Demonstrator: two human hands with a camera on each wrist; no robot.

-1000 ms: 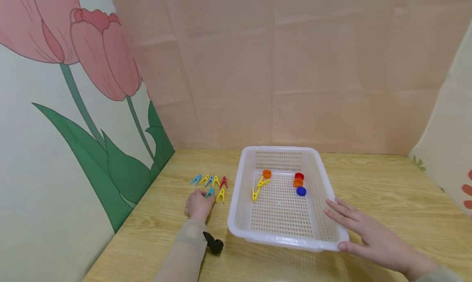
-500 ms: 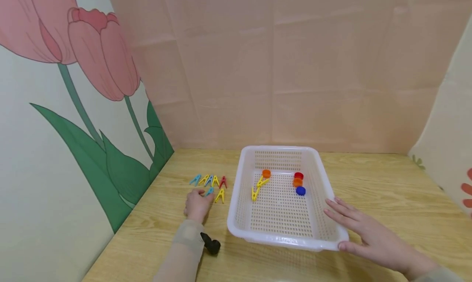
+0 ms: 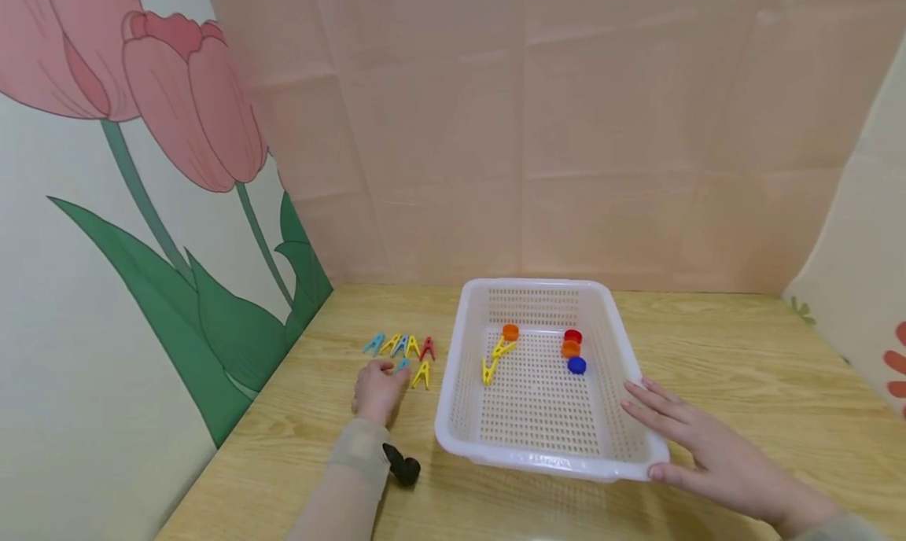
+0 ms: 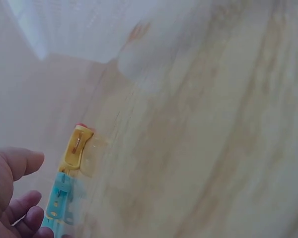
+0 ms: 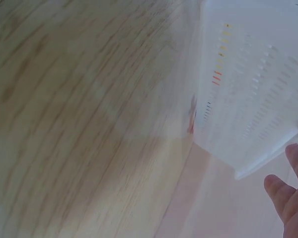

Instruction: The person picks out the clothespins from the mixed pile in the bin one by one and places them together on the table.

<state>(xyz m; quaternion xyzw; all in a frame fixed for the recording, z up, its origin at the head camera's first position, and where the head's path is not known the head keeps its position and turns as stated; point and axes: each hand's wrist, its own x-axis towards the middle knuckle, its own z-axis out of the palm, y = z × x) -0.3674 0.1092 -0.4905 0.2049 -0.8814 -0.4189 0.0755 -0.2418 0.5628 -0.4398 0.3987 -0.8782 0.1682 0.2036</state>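
My left hand [image 3: 378, 391] is low over the table at the left of the basket, beside a light blue clothespin [image 3: 403, 365]. In the left wrist view the thumb [image 4: 30, 162] stands apart from the loosely curled fingers, and the blue clothespin [image 4: 58, 196] lies just past the fingertips. A yellow clothespin [image 3: 421, 375] lies to its right. Behind them is a row of blue, yellow and red clothespins [image 3: 413, 346]. My right hand [image 3: 722, 450] rests on the near right corner of the white plastic basket [image 3: 541, 464], fingers straight along its side, thumb at the rim.
Inside the basket are two yellow clothespins [image 3: 488, 372], two orange caps [image 3: 510, 333], a red cap [image 3: 572, 336] and a blue cap [image 3: 576, 365]. A tulip-printed wall [image 3: 205, 116] borders the wooden table [image 3: 729, 344] on the left; a pinkish sheet [image 3: 566, 132] hangs behind.
My left hand has shifted very slightly left and covers a little more of the light blue clothespin. The right hand and basket stay where they were.
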